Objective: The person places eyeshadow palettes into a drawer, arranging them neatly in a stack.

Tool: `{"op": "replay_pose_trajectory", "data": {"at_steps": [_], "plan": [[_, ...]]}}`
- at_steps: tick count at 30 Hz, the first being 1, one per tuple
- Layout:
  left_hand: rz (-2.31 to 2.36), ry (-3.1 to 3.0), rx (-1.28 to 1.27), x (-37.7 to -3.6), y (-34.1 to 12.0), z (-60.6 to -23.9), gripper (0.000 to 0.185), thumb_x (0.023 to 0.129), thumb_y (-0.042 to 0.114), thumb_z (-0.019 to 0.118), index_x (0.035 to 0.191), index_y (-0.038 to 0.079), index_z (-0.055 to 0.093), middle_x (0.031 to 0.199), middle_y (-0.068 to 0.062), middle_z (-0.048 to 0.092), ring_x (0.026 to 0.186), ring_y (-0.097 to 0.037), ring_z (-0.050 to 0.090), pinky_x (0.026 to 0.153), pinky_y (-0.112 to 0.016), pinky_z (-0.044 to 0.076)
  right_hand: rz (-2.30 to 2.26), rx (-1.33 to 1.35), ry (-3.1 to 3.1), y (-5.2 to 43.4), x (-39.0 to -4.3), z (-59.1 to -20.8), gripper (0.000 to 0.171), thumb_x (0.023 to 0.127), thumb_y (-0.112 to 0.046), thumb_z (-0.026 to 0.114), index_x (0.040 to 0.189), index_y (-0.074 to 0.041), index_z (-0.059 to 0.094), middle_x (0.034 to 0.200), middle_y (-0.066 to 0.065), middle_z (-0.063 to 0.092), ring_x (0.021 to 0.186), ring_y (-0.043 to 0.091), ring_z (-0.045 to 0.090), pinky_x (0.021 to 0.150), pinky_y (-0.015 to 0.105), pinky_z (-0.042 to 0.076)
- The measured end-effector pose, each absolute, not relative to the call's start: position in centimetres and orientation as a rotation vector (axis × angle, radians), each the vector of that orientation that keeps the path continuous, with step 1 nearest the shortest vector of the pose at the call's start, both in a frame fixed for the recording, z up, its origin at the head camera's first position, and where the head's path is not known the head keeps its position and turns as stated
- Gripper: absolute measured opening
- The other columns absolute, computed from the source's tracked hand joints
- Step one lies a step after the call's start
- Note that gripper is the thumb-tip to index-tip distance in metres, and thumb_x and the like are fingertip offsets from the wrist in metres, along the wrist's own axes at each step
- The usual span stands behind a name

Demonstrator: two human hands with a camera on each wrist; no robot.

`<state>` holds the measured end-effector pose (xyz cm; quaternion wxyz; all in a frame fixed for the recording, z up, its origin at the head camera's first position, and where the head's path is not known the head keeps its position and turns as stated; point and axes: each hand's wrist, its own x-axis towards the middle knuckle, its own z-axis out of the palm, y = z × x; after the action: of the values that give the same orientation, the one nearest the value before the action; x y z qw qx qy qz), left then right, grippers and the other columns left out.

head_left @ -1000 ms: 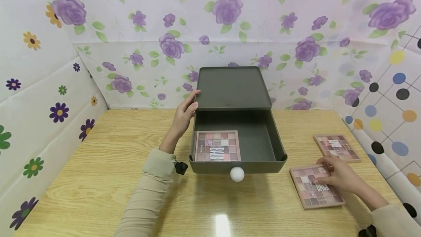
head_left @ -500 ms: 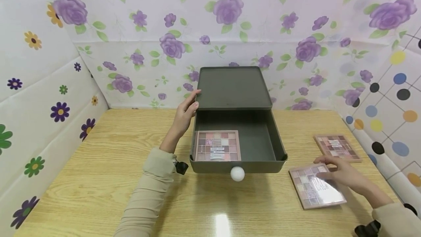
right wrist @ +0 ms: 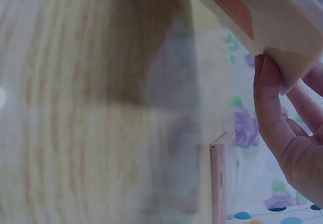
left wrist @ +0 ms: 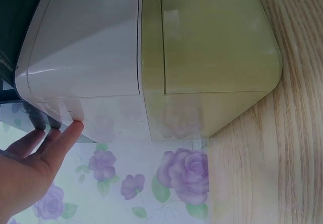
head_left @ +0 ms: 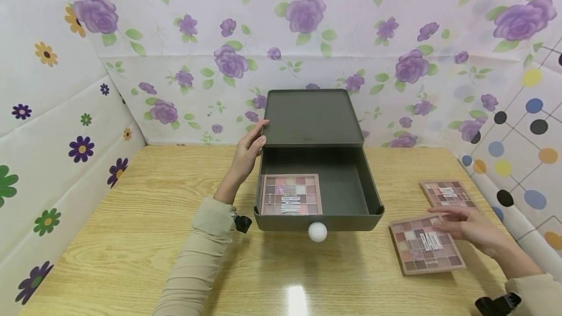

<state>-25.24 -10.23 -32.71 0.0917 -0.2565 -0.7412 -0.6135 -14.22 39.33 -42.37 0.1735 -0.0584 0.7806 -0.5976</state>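
Observation:
My right hand point(head_left: 476, 233) pinches the upper right edge of an eyeshadow palette point(head_left: 423, 245), with many small pans under a clear lid. In the right wrist view, thumb and fingers hold that palette point(right wrist: 282, 32) tilted above the table. A dark grey drawer point(head_left: 344, 189) is pulled out, with another palette point(head_left: 290, 201) lying in its left side. My left hand point(head_left: 244, 160) touches the left side of the drawer unit point(head_left: 311, 116). The left wrist view shows its extended fingers point(left wrist: 64, 138) against the unit's white tier point(left wrist: 86, 57).
A third palette point(head_left: 448, 193) lies on the wooden table point(head_left: 175, 184) at the right, partly behind my right hand. A white round knob point(head_left: 317, 232) sticks out from the drawer front. Below the white tier is a yellow-green tier point(left wrist: 217, 42). Flower-patterned cloth point(head_left: 189, 62) closes off the back.
My right hand has gripped the nearer palette by its edge and lifted and tilted it slightly off the table. The left hand and the drawer have stayed in place.

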Motion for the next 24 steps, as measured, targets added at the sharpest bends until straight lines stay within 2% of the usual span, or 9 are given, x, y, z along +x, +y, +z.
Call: {"op": "replay_pose_trajectory", "data": {"at_steps": [4,10,15,21,24], "plan": [[-1.843,-2.19,-0.772,-26.4,-10.5,-33.9,0.051,0.09,0.015,0.038,0.138,-0.001,0.035,0.146,-0.017,0.024,0.132,-0.029,0.026,0.087,-0.056,0.038,-1.801,-0.127,2.217,39.3,-14.1,-41.7,0.032,0.09,-0.004,0.053,0.117,-0.018,0.063,0.105,-0.016,0.057,0.089,0.012,0.062,0.072,0.03,0.051],[-1.84,-2.179,-0.776,-27.7,-10.7,-35.3,0.051,0.091,0.023,0.04,0.139,0.008,0.038,0.147,-0.009,0.027,0.132,-0.023,0.027,0.086,-0.056,0.039,-1.973,-0.138,2.187,39.5,-13.9,-40.1,0.035,0.088,0.003,0.052,0.111,-0.019,0.066,0.099,-0.008,0.06,0.085,0.011,0.062,0.068,0.029,0.052],[-1.826,-2.169,-0.779,-27.7,-10.7,-35.4,0.053,0.089,0.03,0.04,0.139,0.009,0.039,0.146,-0.008,0.028,0.131,-0.022,0.028,0.086,-0.057,0.039,-2.075,-0.14,2.163,39.4,-13.9,-39.0,0.037,0.087,0.007,0.052,0.109,-0.019,0.067,0.103,-0.012,0.06,0.085,0.01,0.063,0.067,0.027,0.052],[-1.831,-2.167,-0.781,-27.7,-10.7,-35.3,0.053,0.09,0.029,0.041,0.139,0.01,0.039,0.147,-0.007,0.028,0.132,-0.022,0.027,0.087,-0.057,0.039,-2.176,-0.163,2.115,39.3,-13.8,-38.1,0.037,0.087,0.009,0.049,0.108,-0.016,0.067,0.107,-0.015,0.058,0.086,0.009,0.063,0.068,0.024,0.051],[-1.837,-2.174,-0.777,-27.7,-10.8,-35.3,0.052,0.091,0.028,0.041,0.139,0.01,0.038,0.147,-0.007,0.028,0.132,-0.022,0.027,0.088,-0.056,0.038,-2.265,-0.228,2.025,39.3,-13.8,-37.7,0.04,0.087,0.013,0.046,0.109,-0.013,0.067,0.106,-0.01,0.061,0.086,0.011,0.063,0.068,0.024,0.051]]}}
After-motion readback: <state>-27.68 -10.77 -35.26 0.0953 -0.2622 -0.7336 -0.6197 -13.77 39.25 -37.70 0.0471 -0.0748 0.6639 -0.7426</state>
